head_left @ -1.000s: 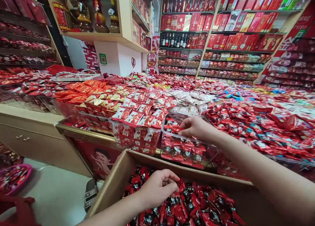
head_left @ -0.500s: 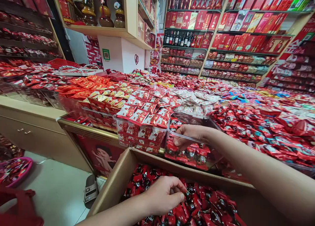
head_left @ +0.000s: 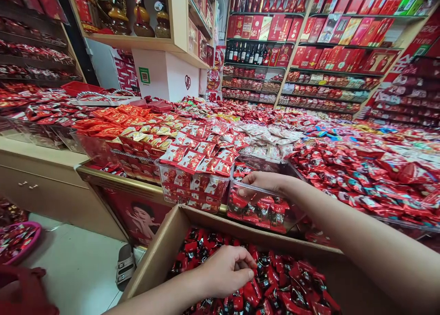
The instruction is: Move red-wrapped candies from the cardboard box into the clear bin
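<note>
My left hand (head_left: 231, 268) rests low over a heap of red-and-black wrapped candies (head_left: 295, 285) in an open cardboard box (head_left: 154, 255). Its fingers curl toward the thumb; whatever lies between them is hidden. Past the box's far edge, my right hand (head_left: 259, 183) reaches into a clear plastic bin (head_left: 295, 168) partly filled with the same kind of candy (head_left: 263, 212). The thumb and fingers of that hand are bent together behind the clear wall, at the candies, and their grip is not clear.
Left of the clear bin, another clear bin (head_left: 194, 189) is stacked with red-and-white packets. Heaps of red wrapped sweets (head_left: 357, 173) spread to the right. Shelves of bottles and boxes (head_left: 264, 29) line the back. A sandal (head_left: 125, 267) lies on the floor at left.
The whole view has shifted slightly, so things appear a little further left. Both hands keep nearly the same poses and places relative to the box and bin.
</note>
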A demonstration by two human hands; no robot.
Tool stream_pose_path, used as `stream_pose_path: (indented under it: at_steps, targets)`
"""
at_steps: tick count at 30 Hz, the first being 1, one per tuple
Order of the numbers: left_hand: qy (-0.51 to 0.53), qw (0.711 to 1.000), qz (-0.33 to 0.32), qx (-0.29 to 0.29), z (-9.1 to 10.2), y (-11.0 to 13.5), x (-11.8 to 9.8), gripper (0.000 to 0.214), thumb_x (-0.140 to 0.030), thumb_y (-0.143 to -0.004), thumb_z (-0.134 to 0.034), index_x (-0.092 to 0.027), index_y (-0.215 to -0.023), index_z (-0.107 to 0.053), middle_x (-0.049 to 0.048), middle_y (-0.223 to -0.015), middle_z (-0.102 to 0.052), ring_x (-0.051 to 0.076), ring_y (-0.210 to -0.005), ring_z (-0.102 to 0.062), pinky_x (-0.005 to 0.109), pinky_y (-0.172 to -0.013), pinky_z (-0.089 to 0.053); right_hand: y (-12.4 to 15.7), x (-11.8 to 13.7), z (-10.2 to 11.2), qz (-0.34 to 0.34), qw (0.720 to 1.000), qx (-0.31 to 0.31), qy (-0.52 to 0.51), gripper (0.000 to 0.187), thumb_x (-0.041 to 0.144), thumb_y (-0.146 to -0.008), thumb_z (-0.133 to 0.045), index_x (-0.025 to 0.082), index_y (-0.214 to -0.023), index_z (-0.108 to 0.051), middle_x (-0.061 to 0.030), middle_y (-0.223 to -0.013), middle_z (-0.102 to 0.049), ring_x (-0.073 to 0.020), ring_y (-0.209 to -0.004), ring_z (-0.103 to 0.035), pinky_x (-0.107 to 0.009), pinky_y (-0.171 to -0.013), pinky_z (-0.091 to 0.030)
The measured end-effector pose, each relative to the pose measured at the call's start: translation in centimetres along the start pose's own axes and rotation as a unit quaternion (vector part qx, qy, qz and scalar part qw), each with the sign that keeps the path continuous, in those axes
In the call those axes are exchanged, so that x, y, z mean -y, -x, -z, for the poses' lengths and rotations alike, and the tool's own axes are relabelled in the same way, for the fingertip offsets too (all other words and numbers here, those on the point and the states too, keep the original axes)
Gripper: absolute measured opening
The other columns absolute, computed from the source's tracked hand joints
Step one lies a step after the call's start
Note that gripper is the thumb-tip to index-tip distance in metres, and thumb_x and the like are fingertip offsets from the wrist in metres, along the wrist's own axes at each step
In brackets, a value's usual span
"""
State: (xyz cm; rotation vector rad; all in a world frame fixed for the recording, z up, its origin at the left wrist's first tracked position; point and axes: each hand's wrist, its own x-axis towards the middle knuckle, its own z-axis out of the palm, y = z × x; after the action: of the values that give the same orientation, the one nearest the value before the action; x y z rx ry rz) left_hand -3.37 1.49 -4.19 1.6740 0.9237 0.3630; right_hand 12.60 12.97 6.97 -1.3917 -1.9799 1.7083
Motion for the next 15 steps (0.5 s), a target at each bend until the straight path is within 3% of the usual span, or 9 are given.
stream_pose_path:
  at_steps: [4, 8, 10, 12, 13, 14, 15]
  targets:
    - [-0.028, 1.000, -0.003, 0.000, -0.2, 0.0, 0.2, 0.023, -0.028, -0.069, -0.047, -0.016, -0.085, -0.059, -0.0019, -0.062, -0.052, 0.009, -0.057, -0.045, 0.019, -0.053, -0.036, -0.3, -0.3, 0.0, 0.016, 0.997, -0.036, 0.062, 0.025, 0.040, -0.065, -0.058, 0.016, -0.059, -0.056, 0.0032, -0.048, -0.054, -0.0081, -0.044, -0.048, -0.022, -0.045, -0.039]
    - [-0.121, 0.992, -0.026, 0.004, 0.0, 0.2, 0.4, 0.024, -0.027, -0.071, -0.044, -0.020, -0.088, -0.059, -0.0009, -0.066, -0.057, 0.011, -0.060, -0.050, 0.020, -0.055, -0.039, 0.0, 0.6, 0.2, 0.088, 0.969, -0.161, 0.165, 0.023, 0.034, -0.072, -0.051, 0.014, -0.061, -0.057, 0.0016, -0.052, -0.053, -0.0083, -0.046, -0.044, -0.022, -0.046, -0.035]
    - [-0.203, 0.978, -0.042, 0.016, 0.3, 0.5, 0.5, 0.026, -0.027, -0.072, -0.043, -0.022, -0.092, -0.058, 0.0012, -0.073, -0.061, 0.015, -0.067, -0.054, 0.023, -0.060, -0.041, 1.4, 1.8, -0.4, 0.153, 0.927, -0.272, 0.206, 0.021, 0.032, -0.073, -0.050, 0.014, -0.065, -0.057, 0.0008, -0.056, -0.054, -0.0088, -0.050, -0.044, -0.023, -0.049, -0.034]
    - [-0.290, 0.955, -0.048, 0.046, 0.5, 0.9, 0.8, 0.030, -0.030, -0.071, -0.046, -0.022, -0.097, -0.057, 0.0054, -0.085, -0.062, 0.020, -0.078, -0.056, 0.029, -0.067, -0.043, 3.5, 2.8, -2.0, 0.247, 0.855, -0.380, 0.251, 0.019, 0.030, -0.076, -0.047, 0.015, -0.072, -0.058, -0.0007, -0.062, -0.056, -0.0097, -0.055, -0.046, -0.023, -0.053, -0.036]
    - [-0.330, 0.940, -0.047, 0.069, 0.6, 1.0, 1.2, 0.033, -0.033, -0.069, -0.049, -0.020, -0.099, -0.057, 0.0082, -0.090, -0.062, 0.024, -0.083, -0.056, 0.032, -0.069, -0.043, 4.7, 2.9, -3.2, 0.293, 0.824, -0.404, 0.267, 0.017, 0.028, -0.077, -0.046, 0.016, -0.075, -0.057, -0.0014, -0.066, -0.058, -0.0100, -0.058, -0.048, -0.023, -0.057, -0.038]
    - [-0.370, 0.923, -0.042, 0.100, 0.5, 1.1, 1.6, 0.036, -0.036, -0.069, -0.050, -0.018, -0.099, -0.057, 0.0109, -0.092, -0.061, 0.026, -0.085, -0.056, 0.034, -0.069, -0.044, 5.7, 2.5, -4.7, 0.324, 0.813, -0.397, 0.277, 0.016, 0.026, -0.078, -0.045, 0.016, -0.077, -0.057, -0.0015, -0.068, -0.059, -0.0100, -0.061, -0.049, -0.022, -0.059, -0.038]
    - [-0.405, 0.904, -0.032, 0.135, 0.3, 1.1, 2.2, 0.036, -0.035, -0.068, -0.051, -0.016, -0.098, -0.058, 0.0133, -0.091, -0.061, 0.029, -0.083, -0.056, 0.036, -0.067, -0.044, 6.5, 1.6, -6.4, 0.337, 0.820, -0.365, 0.283, 0.015, 0.024, -0.078, -0.044, 0.017, -0.076, -0.057, -0.0014, -0.068, -0.059, -0.0100, -0.062, -0.050, -0.022, -0.060, -0.039]
